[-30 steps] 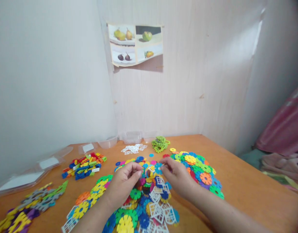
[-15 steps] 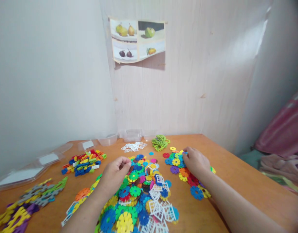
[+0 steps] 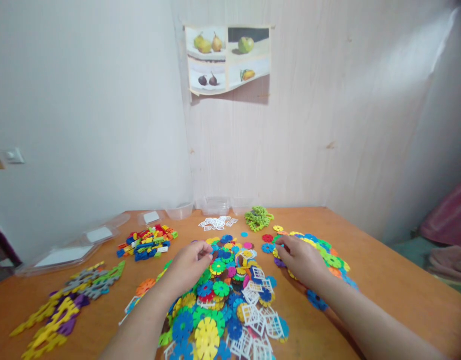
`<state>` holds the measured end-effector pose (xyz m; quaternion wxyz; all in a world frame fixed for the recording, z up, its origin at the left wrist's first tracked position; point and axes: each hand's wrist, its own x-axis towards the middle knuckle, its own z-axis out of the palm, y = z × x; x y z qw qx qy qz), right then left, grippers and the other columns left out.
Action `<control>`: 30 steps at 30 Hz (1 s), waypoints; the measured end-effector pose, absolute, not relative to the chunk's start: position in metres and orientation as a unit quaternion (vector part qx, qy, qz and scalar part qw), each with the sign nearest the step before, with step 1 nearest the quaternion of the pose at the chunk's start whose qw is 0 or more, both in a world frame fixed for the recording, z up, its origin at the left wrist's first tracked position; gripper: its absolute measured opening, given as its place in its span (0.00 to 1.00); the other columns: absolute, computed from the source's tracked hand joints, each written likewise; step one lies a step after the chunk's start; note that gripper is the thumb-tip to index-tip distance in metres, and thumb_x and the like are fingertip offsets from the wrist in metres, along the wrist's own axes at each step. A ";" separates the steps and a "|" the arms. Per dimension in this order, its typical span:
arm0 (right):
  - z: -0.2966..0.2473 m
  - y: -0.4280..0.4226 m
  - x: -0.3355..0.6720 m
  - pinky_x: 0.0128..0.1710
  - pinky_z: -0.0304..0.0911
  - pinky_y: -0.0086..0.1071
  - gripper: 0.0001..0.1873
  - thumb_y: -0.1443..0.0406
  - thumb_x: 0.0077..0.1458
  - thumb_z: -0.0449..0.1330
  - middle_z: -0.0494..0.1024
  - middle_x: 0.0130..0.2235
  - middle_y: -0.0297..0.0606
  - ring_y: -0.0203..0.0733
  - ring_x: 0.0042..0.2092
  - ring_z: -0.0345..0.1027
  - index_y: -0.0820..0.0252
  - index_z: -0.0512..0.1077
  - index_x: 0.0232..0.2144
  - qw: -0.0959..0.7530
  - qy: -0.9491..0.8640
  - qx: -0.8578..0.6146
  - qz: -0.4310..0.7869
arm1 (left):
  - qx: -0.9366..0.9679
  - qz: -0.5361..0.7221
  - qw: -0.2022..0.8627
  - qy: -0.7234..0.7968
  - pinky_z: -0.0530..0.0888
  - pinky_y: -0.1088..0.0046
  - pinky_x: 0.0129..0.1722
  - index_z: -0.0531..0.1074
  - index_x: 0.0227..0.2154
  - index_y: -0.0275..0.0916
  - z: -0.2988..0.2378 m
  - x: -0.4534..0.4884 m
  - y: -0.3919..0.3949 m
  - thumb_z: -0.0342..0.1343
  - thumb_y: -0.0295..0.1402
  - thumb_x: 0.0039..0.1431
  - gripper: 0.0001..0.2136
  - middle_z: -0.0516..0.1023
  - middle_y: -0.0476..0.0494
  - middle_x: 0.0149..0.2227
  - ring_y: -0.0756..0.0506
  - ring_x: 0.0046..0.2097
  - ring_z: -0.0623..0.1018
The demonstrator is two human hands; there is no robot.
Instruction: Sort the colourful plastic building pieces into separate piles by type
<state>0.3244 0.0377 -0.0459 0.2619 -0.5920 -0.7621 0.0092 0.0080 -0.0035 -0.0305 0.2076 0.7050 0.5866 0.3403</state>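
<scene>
My left hand [image 3: 188,264] rests palm down on the left edge of a big heap of colourful flower-shaped plastic discs [image 3: 222,295], fingers curled and pinched near a blue disc. My right hand [image 3: 300,259] lies on a second spread of discs [image 3: 330,260] to the right, fingers bent over the pieces. What either hand grips, if anything, is hidden. White lattice pieces [image 3: 258,320] lie mixed into the near part of the heap.
On the wooden table [image 3: 384,290] lie a pile of small coloured bricks [image 3: 147,241], flat grey, yellow and purple pieces [image 3: 65,310], small white squares [image 3: 217,223], a green cluster [image 3: 259,218] and clear plastic tubs [image 3: 213,205] by the wall.
My right hand left the middle heap, went to the right spread of discs and now sits slightly nearer. The left hand stayed on the heap. The camera tilted and shifted left.
</scene>
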 end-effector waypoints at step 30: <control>-0.043 0.003 0.290 0.37 0.59 0.27 0.14 0.64 0.62 0.50 0.79 0.35 0.36 0.38 0.38 0.71 0.55 0.76 0.37 0.254 -0.841 -0.468 0.096 | 0.739 0.325 0.062 0.587 0.64 0.72 0.35 0.73 0.30 0.41 -0.018 0.017 -0.012 0.48 0.33 0.57 0.08 0.76 0.47 0.33 0.45 0.37 0.74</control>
